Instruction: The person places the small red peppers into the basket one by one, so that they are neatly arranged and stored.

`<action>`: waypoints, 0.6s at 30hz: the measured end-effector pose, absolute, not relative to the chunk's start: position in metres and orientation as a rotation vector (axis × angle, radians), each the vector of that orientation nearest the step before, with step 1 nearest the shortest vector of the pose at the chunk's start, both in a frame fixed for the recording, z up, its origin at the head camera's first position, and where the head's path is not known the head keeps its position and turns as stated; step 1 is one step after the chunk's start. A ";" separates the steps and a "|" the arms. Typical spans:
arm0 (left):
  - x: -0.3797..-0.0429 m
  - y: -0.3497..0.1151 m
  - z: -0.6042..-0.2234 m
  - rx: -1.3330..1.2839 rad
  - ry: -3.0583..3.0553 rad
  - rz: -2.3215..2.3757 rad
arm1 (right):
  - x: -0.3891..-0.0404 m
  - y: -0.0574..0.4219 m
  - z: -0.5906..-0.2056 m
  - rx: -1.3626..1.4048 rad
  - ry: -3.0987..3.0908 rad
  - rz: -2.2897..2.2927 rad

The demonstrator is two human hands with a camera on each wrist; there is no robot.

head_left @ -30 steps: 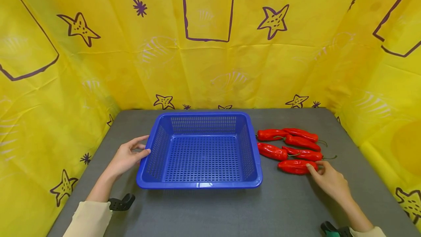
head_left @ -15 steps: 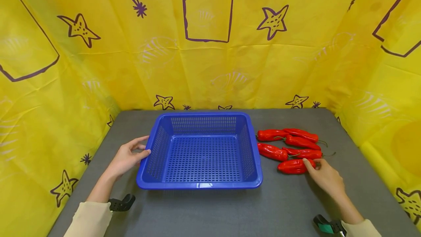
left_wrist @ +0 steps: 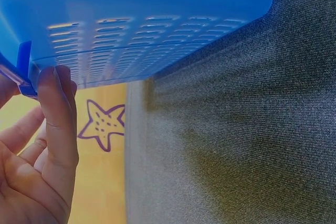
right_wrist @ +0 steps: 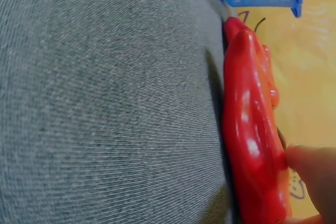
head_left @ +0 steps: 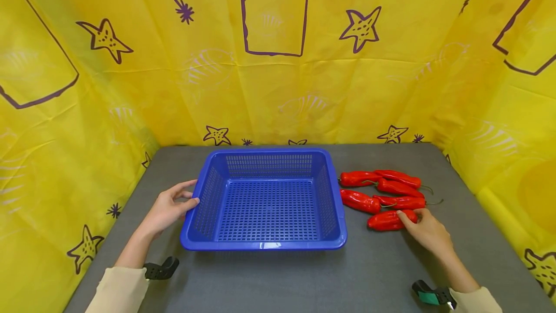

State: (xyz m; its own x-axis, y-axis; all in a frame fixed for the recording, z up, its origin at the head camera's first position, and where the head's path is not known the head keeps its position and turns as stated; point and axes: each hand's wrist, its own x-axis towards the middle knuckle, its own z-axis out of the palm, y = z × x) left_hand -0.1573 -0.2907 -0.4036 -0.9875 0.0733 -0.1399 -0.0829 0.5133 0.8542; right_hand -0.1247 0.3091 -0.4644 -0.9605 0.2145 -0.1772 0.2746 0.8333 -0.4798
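Observation:
A blue perforated plastic basket [head_left: 269, 244] stands on the grey table, with nothing inside it. My left hand [head_left: 167, 210] pinches its left rim, thumb over the edge and fingers outside; the left wrist view shows those fingers [left_wrist: 55, 108] against the rim's underside. Several long red peppers lie in a loose group right of the basket. On the nearest red pepper [head_left: 384, 221], the thumb of my right hand [head_left: 430, 233] lies across the stem end, gripping it. That pepper [right_wrist: 249, 129] still rests on the tabletop in the right wrist view; the stem is mostly hidden.
Behind the held pepper lie the others, among them a red pepper [head_left: 359, 200] close to the basket's right side and another red pepper [head_left: 397, 187] farther back. A yellow patterned cloth [head_left: 269, 100] encloses the back and sides of the grey table [head_left: 304, 284].
My right hand has slid slightly left along the nearest pepper, its thumb now farther over it. The left hand and the basket stay where they were.

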 end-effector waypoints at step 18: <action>-0.157 -0.291 -0.404 -0.021 2.585 1.486 | -0.123 0.317 -0.462 0.298 2.996 -0.875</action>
